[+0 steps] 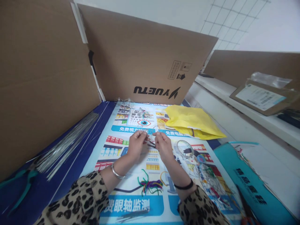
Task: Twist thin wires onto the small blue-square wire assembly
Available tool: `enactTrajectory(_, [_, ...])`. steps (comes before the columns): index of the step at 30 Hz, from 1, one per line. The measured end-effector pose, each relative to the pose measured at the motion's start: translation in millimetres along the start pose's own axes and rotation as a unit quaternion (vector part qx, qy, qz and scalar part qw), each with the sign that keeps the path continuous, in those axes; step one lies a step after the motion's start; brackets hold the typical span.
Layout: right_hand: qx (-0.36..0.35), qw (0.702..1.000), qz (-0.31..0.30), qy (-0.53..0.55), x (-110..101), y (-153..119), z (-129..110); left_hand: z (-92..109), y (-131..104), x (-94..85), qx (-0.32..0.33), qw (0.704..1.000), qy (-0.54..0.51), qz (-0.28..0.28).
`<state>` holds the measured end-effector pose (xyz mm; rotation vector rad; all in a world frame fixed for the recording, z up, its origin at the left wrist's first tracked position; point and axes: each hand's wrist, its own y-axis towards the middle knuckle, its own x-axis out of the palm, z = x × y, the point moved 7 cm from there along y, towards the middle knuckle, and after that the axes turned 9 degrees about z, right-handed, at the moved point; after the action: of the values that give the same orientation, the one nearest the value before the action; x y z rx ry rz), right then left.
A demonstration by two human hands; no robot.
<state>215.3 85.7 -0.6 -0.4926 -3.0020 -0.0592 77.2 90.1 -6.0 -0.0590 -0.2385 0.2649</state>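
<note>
Head camera: how far open is the grip of each hand?
"Barely at all; the left hand (138,142) has thumb and fingertips drawn together in a pinch, and the right hand (164,145) pinches the same way, just beside it; a slim piece (151,144), dark toward its right end, runs between both sets of fingertips."
"What is it made of?"
"I cannot tell; it is too small and partly hidden by the fingers; it sits over the middle of the printed sheet (136,157) that lies on the surface (103,114)."
"And the containers?"
"A yellow bag (192,120) lies beyond the right hand, its mouth slightly parted toward the person; I cannot make out what is inside; a teal case (253,184) lies at the far right."
"Anything loose near the hands?"
"A round metallic ring (185,148) lies just right of the right hand; a bunch of coloured threads (151,186) lies between the forearms; a sheaf of wires (67,140) lies well off to the left, by green-handled pliers (25,184)."
</note>
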Motion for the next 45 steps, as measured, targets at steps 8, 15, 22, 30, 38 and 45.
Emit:
enactTrajectory(8, [0.047, 0.996, -0.001, 0.078, -12, 11, -1, 8, 9, -8.1, -0.011, 0.999, -0.013, 0.029])
enactTrajectory(15, [0.053, 0.994, -0.017, 0.099, -13, 13, 0, 8, 9, -6.6, -0.027, 0.999, -0.032, 0.033])
enactTrajectory(22, [0.034, 0.996, -0.023, 0.077, -9, 10, 3, 2, 11, -4.5, -0.027, 0.998, -0.054, 0.026])
enactTrajectory(30, [-0.020, 0.999, -0.046, -0.012, 6, -1, 4, -4, 6, 3.7, -0.033, 0.996, -0.082, -0.003])
enactTrajectory(38, [-0.154, 0.971, -0.043, -0.175, 9, -7, -10, -10, 3, 4.9, -0.029, 0.996, -0.080, -0.012])
enactTrajectory(45, [-0.263, 0.919, -0.039, -0.292, 15, -14, -18, -13, 2, 5.9, -0.024, 0.996, -0.082, -0.017])
